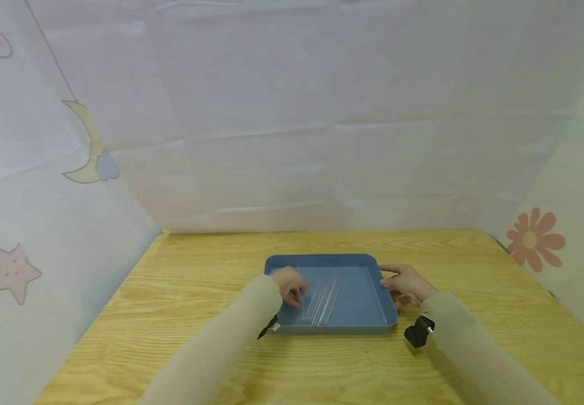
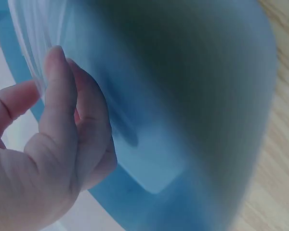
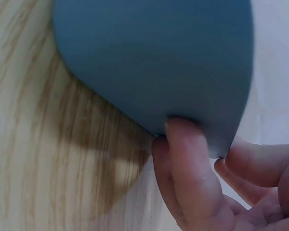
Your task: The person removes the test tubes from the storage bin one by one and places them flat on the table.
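Observation:
A shallow blue tray (image 1: 360, 295) lies on the wooden table. Several slender clear tubes (image 1: 328, 301) rest side by side on its floor, slanting slightly. Over the tray's left part, my left hand (image 1: 290, 286) pinches one clear tube (image 1: 302, 306) at the left of the row. In the left wrist view, thumb and forefinger meet at the ends of the clear tubes (image 2: 31, 43); which one is held is hard to separate there. My right hand (image 1: 405, 286) holds the tray's right wall, its thumb at the rim and fingertips (image 3: 188, 144) against the outside.
The wooden table (image 1: 196, 304) extends around the tray on all sides. A pale printed sheet (image 1: 322, 140) hangs behind it, with similar sheets at both sides. A black wrist camera (image 1: 418, 332) sits on the right sleeve, close to the tray's front right corner.

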`<action>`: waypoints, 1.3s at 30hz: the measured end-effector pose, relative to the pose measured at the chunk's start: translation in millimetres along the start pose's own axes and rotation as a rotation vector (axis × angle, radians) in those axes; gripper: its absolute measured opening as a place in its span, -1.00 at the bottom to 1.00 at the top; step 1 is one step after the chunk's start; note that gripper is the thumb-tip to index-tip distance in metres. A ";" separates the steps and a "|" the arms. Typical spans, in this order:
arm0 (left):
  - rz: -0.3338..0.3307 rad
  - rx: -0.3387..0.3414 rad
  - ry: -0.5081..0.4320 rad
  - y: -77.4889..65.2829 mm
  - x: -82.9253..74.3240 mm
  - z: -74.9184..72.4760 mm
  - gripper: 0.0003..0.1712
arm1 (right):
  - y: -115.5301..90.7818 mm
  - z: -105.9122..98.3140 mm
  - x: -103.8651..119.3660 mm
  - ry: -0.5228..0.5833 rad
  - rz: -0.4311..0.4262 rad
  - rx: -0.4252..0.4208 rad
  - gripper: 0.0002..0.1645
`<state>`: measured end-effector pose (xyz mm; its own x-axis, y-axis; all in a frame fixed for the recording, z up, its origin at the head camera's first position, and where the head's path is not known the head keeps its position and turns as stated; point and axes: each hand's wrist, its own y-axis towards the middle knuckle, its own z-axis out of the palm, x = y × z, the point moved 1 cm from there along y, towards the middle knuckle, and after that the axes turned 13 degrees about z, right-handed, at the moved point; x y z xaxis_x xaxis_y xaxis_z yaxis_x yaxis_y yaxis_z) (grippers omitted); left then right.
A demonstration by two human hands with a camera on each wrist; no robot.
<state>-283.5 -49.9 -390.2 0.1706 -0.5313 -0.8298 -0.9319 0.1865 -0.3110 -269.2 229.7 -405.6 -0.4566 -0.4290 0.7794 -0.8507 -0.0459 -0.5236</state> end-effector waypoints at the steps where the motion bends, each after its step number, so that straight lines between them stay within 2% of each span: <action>1: 0.008 0.007 -0.005 -1.6 -0.9 -1.2 -0.58 | -0.1 0.0 0.1 0.002 0.001 -0.001 -0.32; 8: 0.055 0.060 -0.200 -7.2 -0.8 -6.7 -0.30 | 0.1 0.6 0.2 -0.001 -0.005 -0.001 -0.32; 11: 0.070 0.092 -0.276 -7.3 0.6 -7.9 -0.36 | 0.5 1.5 -0.2 0.006 -0.001 0.003 -0.32; 14: 0.107 0.126 -0.325 -7.7 0.3 -9.6 -0.53 | 0.2 1.4 0.0 0.006 -0.002 0.007 -0.31; 17: 0.138 0.159 -0.341 -8.7 -1.4 -12.2 -0.61 | -0.1 1.2 0.8 0.008 0.001 0.002 -0.32; 20: 0.149 0.181 -0.354 -9.5 -1.9 -14.5 -0.55 | -0.2 1.3 1.3 0.011 0.003 0.001 -0.32; 24: 0.166 0.202 -0.386 -11.0 -1.2 -16.2 -0.36 | -0.1 1.7 0.2 0.012 0.005 -0.004 -0.32; 27: 0.192 0.192 -0.412 -13.3 0.1 -18.5 -0.28 | -0.2 2.0 -0.4 0.009 0.007 -0.012 -0.32; 32: 0.233 0.170 -0.423 -17.6 1.3 -23.1 -0.30 | -0.5 2.2 -1.5 -0.001 0.002 -0.012 -0.32; 39: 0.211 0.152 -0.432 -21.1 2.1 -25.9 -0.31 | -0.6 -0.5 -2.8 -0.002 -0.009 0.000 -0.31</action>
<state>-271.8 -76.4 -373.4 0.1303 -0.0844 -0.9879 -0.9087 0.3884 -0.1530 -267.5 231.3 -407.3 -0.4485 -0.4301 0.7835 -0.8548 -0.0498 -0.5166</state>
